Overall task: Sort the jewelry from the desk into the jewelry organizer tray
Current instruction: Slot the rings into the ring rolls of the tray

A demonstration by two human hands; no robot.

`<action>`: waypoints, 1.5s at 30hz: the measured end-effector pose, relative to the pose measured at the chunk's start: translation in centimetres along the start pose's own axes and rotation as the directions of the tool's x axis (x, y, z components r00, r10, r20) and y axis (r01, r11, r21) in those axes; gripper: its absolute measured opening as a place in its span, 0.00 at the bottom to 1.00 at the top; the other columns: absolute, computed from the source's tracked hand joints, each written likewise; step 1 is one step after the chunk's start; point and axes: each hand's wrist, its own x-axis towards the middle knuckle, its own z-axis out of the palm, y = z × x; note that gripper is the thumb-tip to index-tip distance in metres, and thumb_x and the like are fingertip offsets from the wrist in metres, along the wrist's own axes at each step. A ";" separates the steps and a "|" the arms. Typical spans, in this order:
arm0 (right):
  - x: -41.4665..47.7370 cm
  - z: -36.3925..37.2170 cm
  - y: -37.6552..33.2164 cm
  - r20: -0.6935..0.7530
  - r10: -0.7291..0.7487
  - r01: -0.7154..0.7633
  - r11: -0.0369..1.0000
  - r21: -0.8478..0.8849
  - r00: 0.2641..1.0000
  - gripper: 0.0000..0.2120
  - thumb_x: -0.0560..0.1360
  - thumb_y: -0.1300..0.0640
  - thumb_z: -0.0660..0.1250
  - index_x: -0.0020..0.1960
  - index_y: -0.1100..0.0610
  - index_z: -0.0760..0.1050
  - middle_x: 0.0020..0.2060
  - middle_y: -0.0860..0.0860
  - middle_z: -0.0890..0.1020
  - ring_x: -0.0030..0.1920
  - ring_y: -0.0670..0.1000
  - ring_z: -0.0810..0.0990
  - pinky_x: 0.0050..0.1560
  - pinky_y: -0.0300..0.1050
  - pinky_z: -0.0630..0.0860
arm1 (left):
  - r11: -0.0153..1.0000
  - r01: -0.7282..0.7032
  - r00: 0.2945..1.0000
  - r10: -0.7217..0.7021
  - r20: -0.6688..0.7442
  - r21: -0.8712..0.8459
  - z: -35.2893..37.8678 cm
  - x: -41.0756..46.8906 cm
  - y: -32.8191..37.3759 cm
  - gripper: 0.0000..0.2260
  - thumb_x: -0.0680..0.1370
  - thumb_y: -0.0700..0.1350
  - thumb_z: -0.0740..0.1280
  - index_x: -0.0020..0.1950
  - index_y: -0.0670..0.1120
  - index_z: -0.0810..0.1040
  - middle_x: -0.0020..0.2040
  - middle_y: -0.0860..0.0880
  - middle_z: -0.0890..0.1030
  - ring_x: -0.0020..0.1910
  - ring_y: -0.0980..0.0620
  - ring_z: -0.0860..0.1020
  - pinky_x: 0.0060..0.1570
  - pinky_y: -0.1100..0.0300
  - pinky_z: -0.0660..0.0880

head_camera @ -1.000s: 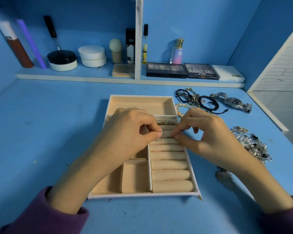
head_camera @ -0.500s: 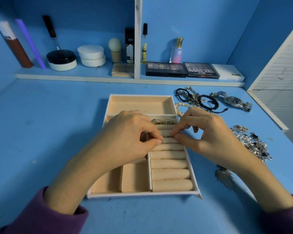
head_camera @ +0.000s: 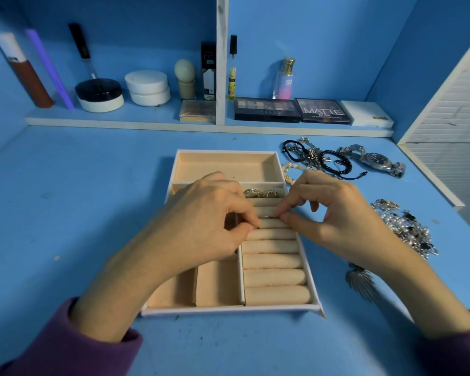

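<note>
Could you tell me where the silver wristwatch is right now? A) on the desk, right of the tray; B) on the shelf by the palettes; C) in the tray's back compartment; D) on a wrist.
A: the wristwatch lies on the blue desk, off to the right of the tray.

Single head-worn view, looking forward and steeply down from close above the bench (head_camera: 65,213); the back shelf (head_camera: 120,121) fills the upper frame.
</note>
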 end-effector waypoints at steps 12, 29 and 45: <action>0.0 0.0 0.0 -0.002 0.003 -0.003 1.000 0.002 1.000 0.05 0.67 0.56 0.67 0.40 0.52 0.82 0.37 0.46 0.77 0.41 0.41 0.73 0.41 0.26 0.65 | 0.998 -0.058 0.998 0.058 0.008 0.022 -0.1 -0.2 -0.3 0.09 0.70 0.49 0.62 0.44 0.58 0.81 0.37 0.59 0.78 0.41 0.59 0.71 0.39 0.53 0.76; -0.1 -0.9 -0.1 -0.059 0.018 -0.017 1.000 0.024 0.998 0.06 0.71 0.62 0.68 0.41 0.51 0.79 0.37 0.50 0.79 0.40 0.43 0.73 0.38 0.32 0.68 | 0.999 -0.025 0.999 0.026 -0.036 0.019 -0.2 0.1 0.1 0.07 0.70 0.49 0.64 0.41 0.55 0.82 0.33 0.66 0.73 0.39 0.64 0.72 0.40 0.60 0.74; -2.2 -6.5 5.5 -0.244 0.287 -0.305 0.952 -0.035 0.926 0.06 0.72 0.65 0.67 0.42 0.56 0.81 0.34 0.47 0.78 0.30 0.34 0.73 0.33 0.26 0.66 | 0.997 -0.033 0.964 0.012 0.265 0.075 2.5 7.4 6.0 0.05 0.74 0.49 0.68 0.49 0.53 0.80 0.42 0.58 0.81 0.44 0.57 0.75 0.51 0.56 0.72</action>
